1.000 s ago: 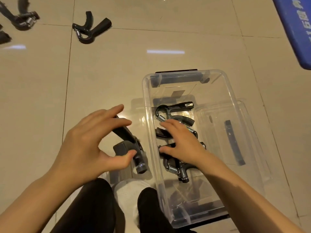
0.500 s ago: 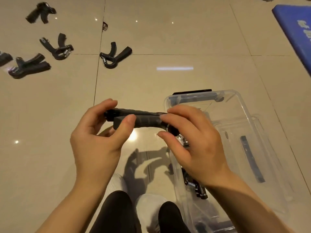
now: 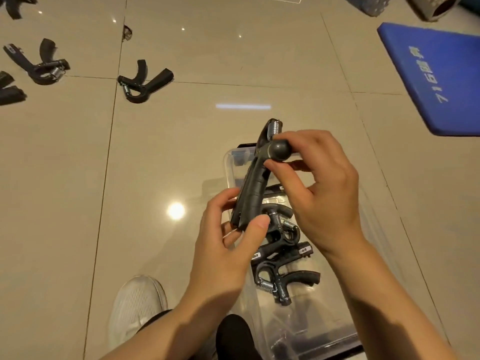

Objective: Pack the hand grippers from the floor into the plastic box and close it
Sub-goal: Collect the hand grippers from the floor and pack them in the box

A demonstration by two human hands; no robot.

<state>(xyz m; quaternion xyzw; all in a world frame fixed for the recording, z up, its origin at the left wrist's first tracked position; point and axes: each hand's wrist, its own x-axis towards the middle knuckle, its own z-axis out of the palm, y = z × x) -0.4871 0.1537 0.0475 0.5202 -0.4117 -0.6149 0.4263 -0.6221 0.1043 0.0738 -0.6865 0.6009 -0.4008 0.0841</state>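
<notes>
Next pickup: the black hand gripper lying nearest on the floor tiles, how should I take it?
Grip the black hand gripper at its right handle, coming from above and from the right. Its two handles splay apart toward you, and the spring end lies left, away from the clear plastic box.

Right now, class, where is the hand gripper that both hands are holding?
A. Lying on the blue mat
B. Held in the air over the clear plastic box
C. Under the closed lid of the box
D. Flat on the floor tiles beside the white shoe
B: the left hand and right hand hold the hand gripper above the open clear plastic box.
</notes>
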